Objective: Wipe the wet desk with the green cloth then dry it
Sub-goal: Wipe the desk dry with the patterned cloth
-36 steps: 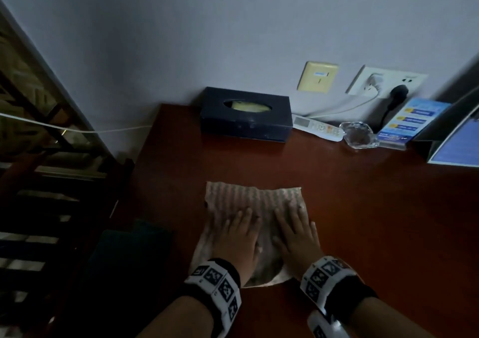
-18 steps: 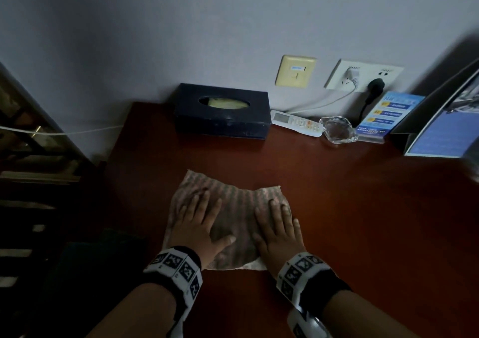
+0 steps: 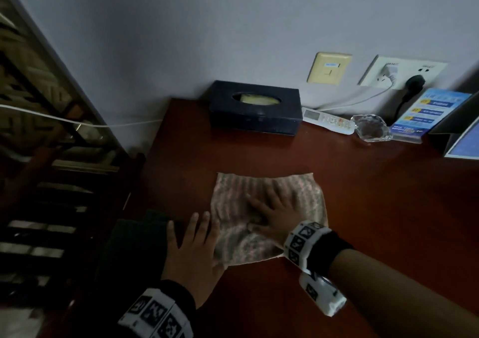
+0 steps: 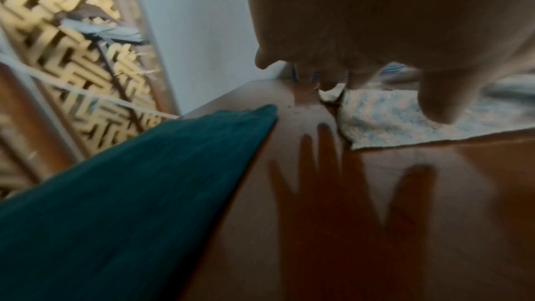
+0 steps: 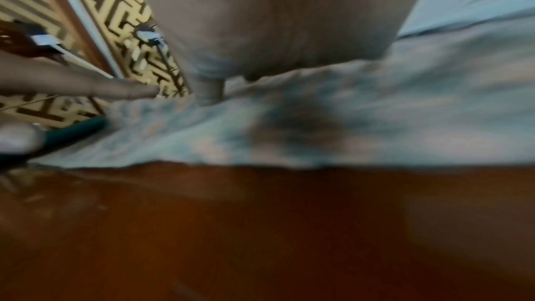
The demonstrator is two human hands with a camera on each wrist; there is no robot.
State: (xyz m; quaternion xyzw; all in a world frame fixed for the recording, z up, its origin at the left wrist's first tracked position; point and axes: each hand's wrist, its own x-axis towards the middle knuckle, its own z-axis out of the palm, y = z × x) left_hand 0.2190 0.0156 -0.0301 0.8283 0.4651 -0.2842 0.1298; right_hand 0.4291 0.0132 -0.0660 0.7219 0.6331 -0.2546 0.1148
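Head view, tissue box (image 3: 255, 107) (dark), remote (image 3: 328, 120) behind

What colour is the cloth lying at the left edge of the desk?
Dark green, almost teal. The cloth shows best in the left wrist view; the head view leaves it nearly black.

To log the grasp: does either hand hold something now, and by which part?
Nothing is gripped. The right hand presses flat on the middle of the pale cloth; the left hand is open, above the desk.
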